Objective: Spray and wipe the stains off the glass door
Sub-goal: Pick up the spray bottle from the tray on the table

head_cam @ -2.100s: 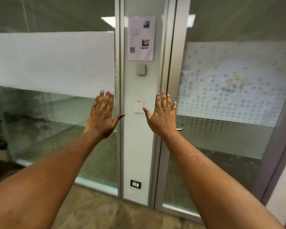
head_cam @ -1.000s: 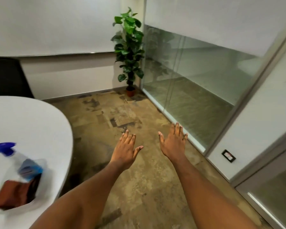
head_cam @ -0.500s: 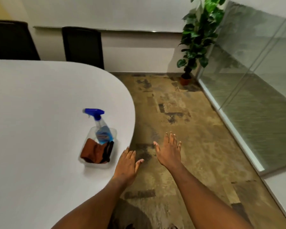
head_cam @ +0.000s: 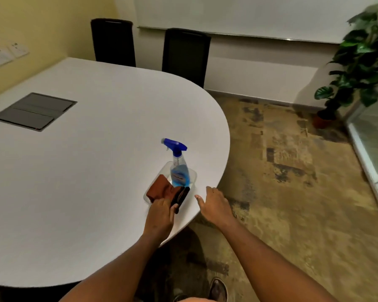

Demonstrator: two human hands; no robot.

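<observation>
A clear spray bottle with blue liquid and a blue trigger head stands upright in a clear plastic tray near the round end of the white table. A folded brown cloth and a darker cloth lie in the tray's near half. My left hand reaches over the tray's near end, fingertips on the cloths and thumb beside the dark one. My right hand hovers open over the table edge, just right of the tray. The glass door is out of view.
Two black chairs stand behind the table. A grey cable hatch is set into the tabletop at left. A potted plant stands in the corner by the glass wall. Patterned brown carpet lies between table and glass.
My view swung left from the glass door to the table. Both hands dropped and moved to the tray; the left hand now touches the cloths.
</observation>
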